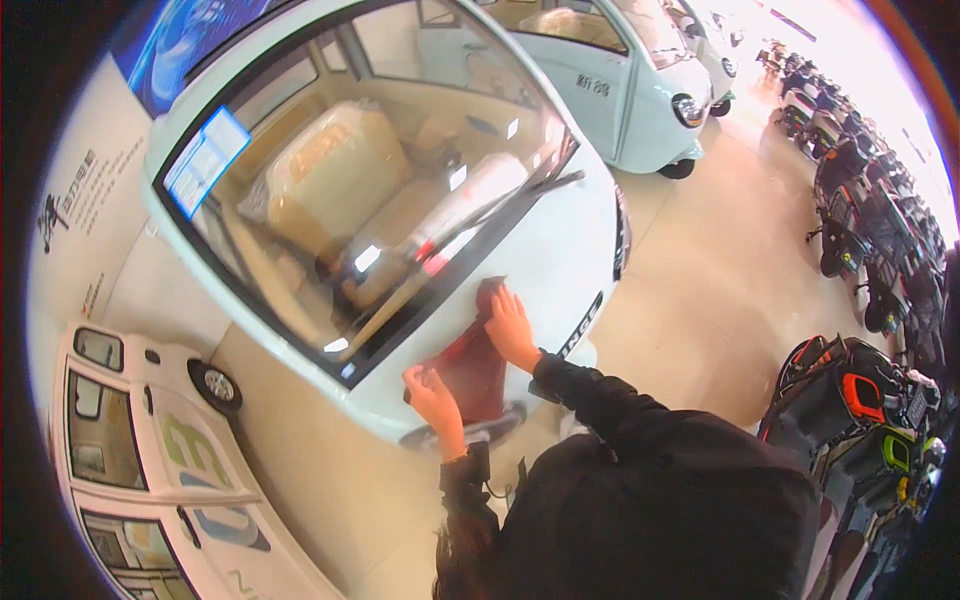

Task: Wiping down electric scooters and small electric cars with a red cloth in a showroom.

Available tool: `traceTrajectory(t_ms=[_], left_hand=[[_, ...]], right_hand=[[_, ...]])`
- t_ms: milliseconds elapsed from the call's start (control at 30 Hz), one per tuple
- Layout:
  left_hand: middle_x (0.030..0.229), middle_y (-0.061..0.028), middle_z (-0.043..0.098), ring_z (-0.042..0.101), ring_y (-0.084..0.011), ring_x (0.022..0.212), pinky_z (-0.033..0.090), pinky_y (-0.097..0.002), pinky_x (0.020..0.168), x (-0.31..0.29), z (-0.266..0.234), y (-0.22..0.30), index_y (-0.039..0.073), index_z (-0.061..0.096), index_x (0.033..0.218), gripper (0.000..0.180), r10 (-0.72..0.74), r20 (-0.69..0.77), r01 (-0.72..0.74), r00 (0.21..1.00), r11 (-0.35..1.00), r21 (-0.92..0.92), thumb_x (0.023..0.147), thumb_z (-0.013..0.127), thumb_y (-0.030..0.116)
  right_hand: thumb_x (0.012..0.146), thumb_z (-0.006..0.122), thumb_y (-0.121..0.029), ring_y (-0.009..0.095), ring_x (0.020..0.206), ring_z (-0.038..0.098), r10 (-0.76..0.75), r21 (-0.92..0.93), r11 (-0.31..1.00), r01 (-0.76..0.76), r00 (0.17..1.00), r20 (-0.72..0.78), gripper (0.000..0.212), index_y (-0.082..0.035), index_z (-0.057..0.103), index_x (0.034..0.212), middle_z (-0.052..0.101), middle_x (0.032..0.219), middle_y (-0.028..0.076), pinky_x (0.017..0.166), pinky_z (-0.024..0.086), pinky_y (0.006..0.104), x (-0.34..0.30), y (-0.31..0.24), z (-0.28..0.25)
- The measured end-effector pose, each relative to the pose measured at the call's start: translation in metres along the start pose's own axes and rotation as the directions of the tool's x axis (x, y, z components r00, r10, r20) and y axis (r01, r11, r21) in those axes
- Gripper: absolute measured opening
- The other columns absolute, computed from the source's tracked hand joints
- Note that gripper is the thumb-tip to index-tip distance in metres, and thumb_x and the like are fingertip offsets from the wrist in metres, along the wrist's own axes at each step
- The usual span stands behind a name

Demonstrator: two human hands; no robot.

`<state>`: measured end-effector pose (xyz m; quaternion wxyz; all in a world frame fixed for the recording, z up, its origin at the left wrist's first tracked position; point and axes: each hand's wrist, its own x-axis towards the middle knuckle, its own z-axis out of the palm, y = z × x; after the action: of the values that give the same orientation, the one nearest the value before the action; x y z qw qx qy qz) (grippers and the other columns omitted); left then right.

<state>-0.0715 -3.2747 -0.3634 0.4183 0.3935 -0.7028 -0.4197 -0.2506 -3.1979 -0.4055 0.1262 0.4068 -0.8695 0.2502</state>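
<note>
A dark red cloth (472,378) lies spread over the sloping front panel of a pale blue small vehicle (555,245), below its windshield. My right hand (512,332) rests flat on the upper part of the cloth, fingers stretched out, with a corner of cloth showing past the fingertips. At the cloth's lower left side is my left hand (436,405), its fingers curled in on the edge. A round headlight (478,430) shows partly beneath the cloth. Above my hands, a dark wiper (520,197) crosses the lower windshield (400,130).
A white van-like vehicle (165,440) stands close on the left. Beyond the front vehicle is another pale blue one (590,100). Rows of scooters (860,200) line the right side, with dark ones (830,400) near my right. Beige tiled floor (690,280) lies between them.
</note>
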Motion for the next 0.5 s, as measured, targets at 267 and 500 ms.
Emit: traceTrajectory(t_ms=[267, 500], left_hand=[[0.133, -0.0303, 0.040, 0.037, -0.0440, 0.125, 0.025, -0.0508, 0.108, 0.000, 0.189, 0.026, -0.006, 0.025, 0.140, 0.076, 0.266, 0.458, -0.494, 0.848, 0.707, 0.505, 0.086, 0.061, 0.033], [0.135, -0.0308, 0.038, 0.035, -0.0445, 0.126, 0.018, -0.0523, 0.111, -0.006, 0.301, 0.030, -0.007, 0.023, 0.142, 0.078, 0.283, 0.510, -0.579, 0.812, 0.501, 0.643, 0.090, 0.049, 0.045]], right_hand=[[0.086, 0.055, -0.023, 0.029, 0.140, 0.024, 0.117, -0.240, 0.965, -0.105, 0.992, 0.035, 0.057, 0.003, 0.040, 0.135, 0.036, 0.145, 0.018, 0.114, 0.015, 0.0457, 0.079, 0.166, -0.024], [0.089, 0.048, -0.021, 0.029, 0.141, 0.024, 0.253, -0.446, 0.871, -0.206, 0.966, 0.046, 0.054, 0.003, 0.038, 0.137, 0.038, 0.144, 0.018, 0.114, 0.015, 0.0473, 0.119, 0.258, -0.028]])
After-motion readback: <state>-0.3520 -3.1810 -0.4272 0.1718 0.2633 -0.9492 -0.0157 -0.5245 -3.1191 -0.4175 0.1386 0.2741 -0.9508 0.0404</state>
